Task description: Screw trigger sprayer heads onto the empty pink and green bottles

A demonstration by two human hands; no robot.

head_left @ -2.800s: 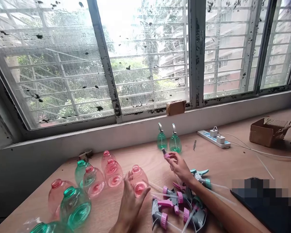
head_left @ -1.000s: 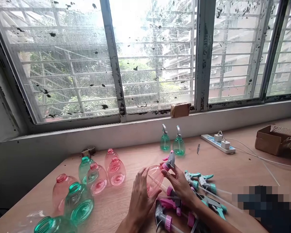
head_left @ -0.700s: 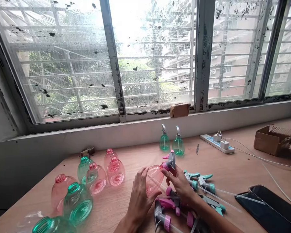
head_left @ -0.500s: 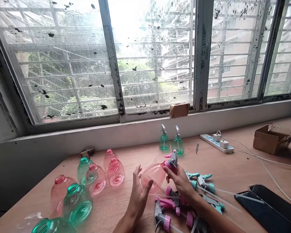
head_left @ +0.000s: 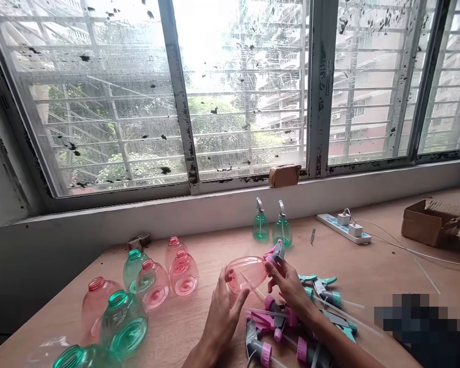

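Observation:
A clear pink bottle [head_left: 247,271] is held tilted on its side above the table, its neck toward the right. My right hand [head_left: 289,286] grips the grey-and-pink trigger sprayer [head_left: 276,253] at that neck; a straw shows inside the bottle. Around the bottle's base curl the fingers of my left hand [head_left: 224,306], with the thumb along its lower side. Below my hands lies a pile of loose pink-and-grey trigger sprayers [head_left: 266,352] with straws. Teal-and-grey sprayers [head_left: 324,291] lie beyond my right forearm.
Several open pink bottles [head_left: 152,286] and green bottles [head_left: 123,327] stand at left. Two green bottles with sprayers [head_left: 282,230] stand near the wall. A power strip [head_left: 345,227], a cardboard box [head_left: 425,225] and a small metal piece [head_left: 313,236] are at right. One patch is pixelated.
My left hand's fingers have come in from spread apart to rest around the bottle's base. The bottle and my right hand have shifted slightly right, and the bottle lies more level.

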